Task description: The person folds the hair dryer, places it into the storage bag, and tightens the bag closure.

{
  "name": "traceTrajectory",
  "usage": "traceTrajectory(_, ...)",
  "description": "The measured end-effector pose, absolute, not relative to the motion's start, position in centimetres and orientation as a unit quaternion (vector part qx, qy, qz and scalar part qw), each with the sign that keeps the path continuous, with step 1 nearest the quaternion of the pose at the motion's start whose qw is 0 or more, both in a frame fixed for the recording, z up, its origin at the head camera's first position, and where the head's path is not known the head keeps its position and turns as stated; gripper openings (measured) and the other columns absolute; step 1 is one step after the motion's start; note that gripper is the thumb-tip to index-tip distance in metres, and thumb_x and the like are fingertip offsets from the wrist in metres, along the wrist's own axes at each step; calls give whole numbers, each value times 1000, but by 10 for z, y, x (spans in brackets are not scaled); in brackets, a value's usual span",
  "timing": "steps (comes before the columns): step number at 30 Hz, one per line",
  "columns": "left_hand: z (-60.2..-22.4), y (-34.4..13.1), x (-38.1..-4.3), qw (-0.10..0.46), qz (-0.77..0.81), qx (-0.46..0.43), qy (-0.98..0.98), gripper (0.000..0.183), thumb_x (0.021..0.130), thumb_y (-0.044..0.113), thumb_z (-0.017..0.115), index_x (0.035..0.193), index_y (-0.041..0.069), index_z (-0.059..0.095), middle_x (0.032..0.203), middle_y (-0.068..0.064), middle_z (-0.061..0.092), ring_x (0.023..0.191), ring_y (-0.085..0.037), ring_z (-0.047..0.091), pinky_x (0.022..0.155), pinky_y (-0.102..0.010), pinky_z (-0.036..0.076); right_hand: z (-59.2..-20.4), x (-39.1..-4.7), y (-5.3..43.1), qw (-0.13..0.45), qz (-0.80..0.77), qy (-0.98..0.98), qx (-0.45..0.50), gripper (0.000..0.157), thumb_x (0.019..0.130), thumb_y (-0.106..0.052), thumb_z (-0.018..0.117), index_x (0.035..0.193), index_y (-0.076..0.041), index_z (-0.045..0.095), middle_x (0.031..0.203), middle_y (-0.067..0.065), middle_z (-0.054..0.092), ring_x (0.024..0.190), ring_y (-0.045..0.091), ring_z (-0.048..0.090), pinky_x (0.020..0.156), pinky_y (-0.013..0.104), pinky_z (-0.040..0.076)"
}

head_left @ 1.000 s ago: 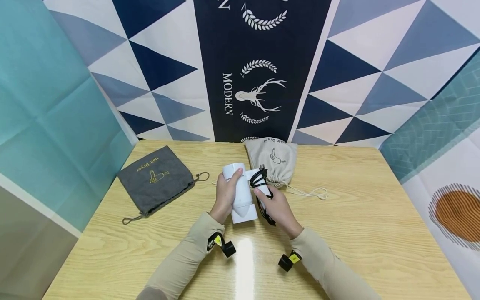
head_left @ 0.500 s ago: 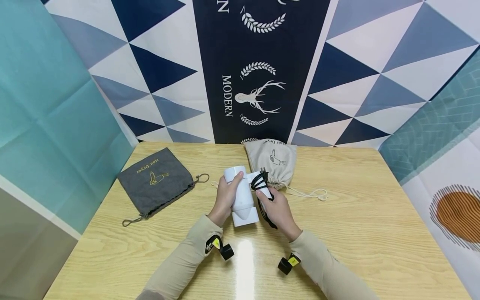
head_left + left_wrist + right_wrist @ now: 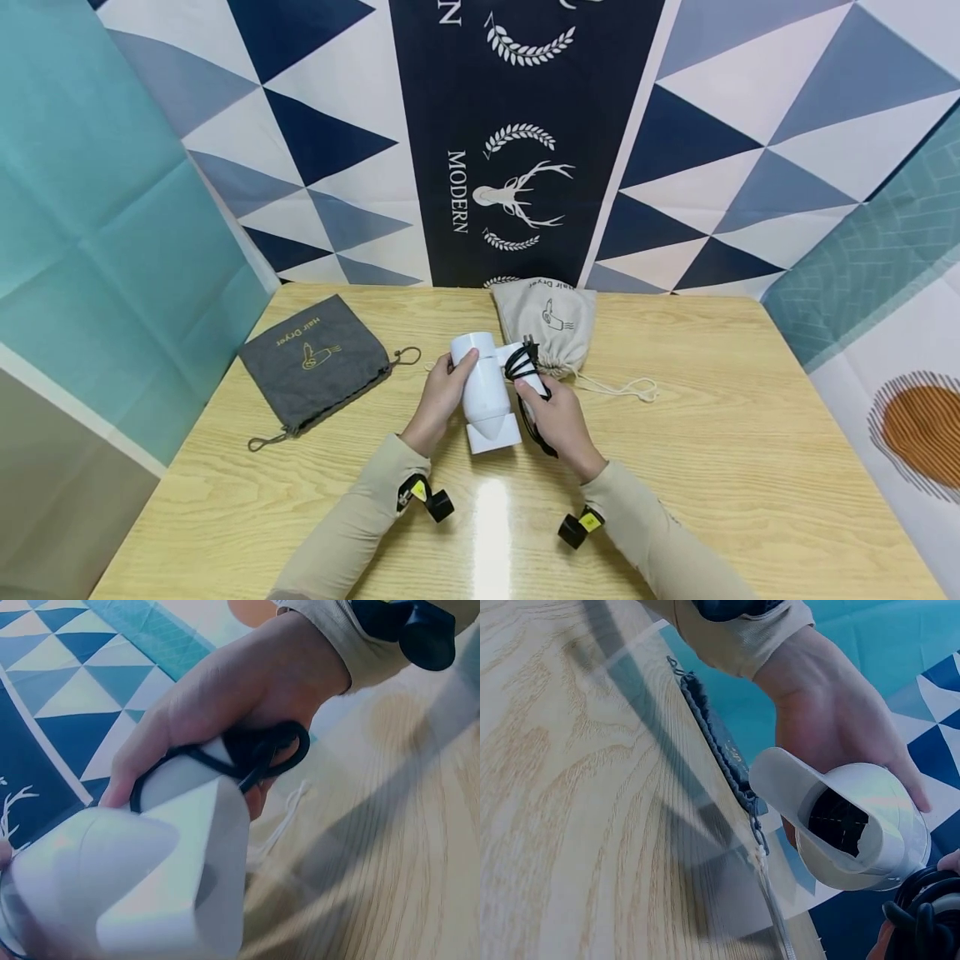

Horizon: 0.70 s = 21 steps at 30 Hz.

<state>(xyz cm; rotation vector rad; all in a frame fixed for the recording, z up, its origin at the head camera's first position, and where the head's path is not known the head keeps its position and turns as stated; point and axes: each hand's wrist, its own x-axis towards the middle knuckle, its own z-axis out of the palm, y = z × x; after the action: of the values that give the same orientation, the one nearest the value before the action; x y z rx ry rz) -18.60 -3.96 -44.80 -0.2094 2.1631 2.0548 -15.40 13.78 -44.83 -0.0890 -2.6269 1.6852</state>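
A white hair dryer is held above the table, its flat nozzle facing the person. My right hand grips its handle, around which a black cord is wound, the plug prongs pointing away. On the dryer's left side, my left hand holds the barrel, thumb on its upper side and the other fingers mostly hidden behind. The right wrist view looks into the nozzle opening, with the left hand around the barrel. In the left wrist view the right hand wraps the corded handle behind the nozzle.
A dark grey drawstring bag marked "Hair Dryer" lies flat at the left of the wooden table. Behind the dryer sits a beige "Hair Dryer" bag, bulging, its white string trailing right. Patterned cloth walls surround the table.
The hair dryer has come slightly toward the person. My left hand has shifted a little left and down, its thumb now nearer the barrel's left edge. The right hand keeps its grip.
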Motion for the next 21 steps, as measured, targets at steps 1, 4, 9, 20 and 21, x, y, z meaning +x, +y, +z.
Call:
traceTrajectory(1, -448, -41, -186, 77, 684, -68, 722, 73, 98, 49, 52, 145, -4, 34, 129, -21, 55, 117, -31, 57, 103, -44, 45, -448, -154, 138, 9, 540, -841, -30, 32, 95, -31, 62, 95, 1, 66, 59, 0, 51, 51, 11, 48, 50, 25, 42)
traceTrajectory(4, -447, -45, -185, 83, 681, -59, 725, 72, 98, 49, 50, 146, -3, 34, 131, -21, 55, 117, -29, 57, 97, -39, 49, -448, -154, 139, 8, 539, -842, -29, 32, 95, -31, 62, 95, 1, 66, 59, 0, 51, 52, 11, 47, 50, 25, 42)
traceTrajectory(9, -446, -52, -185, 79, 679, -67, 727, 67, 99, 47, 50, 145, 0, 38, 133, -18, 55, 115, -27, 58, 94, -40, 50, -446, -154, 141, 6, 545, -838, -31, 32, 96, -30, 61, 90, 1, 64, 58, 1, 51, 50, 11, 47, 48, 24, 41)
traceTrajectory(20, -452, -86, -192, 26, 635, -80, 768, 47, 98, 34, 57, 134, 4, 53, 123, -16, 58, 113, -29, 57, 94, -44, 48, -449, -154, 144, -3, 551, -834, -34, 32, 95, -30, 62, 93, 2, 63, 57, 0, 49, 50, 11, 46, 47, 24, 40)
traceTrajectory(21, -452, -90, -193, 19, 628, -78, 774, 45, 98, 32, 57, 132, 3, 55, 123, -16, 59, 113, -29, 57, 93, -43, 47, -449, -153, 145, -4, 552, -833, -34, 32, 95, -30, 62, 93, 1, 64, 57, 0, 49, 50, 11, 46, 46, 24, 40)
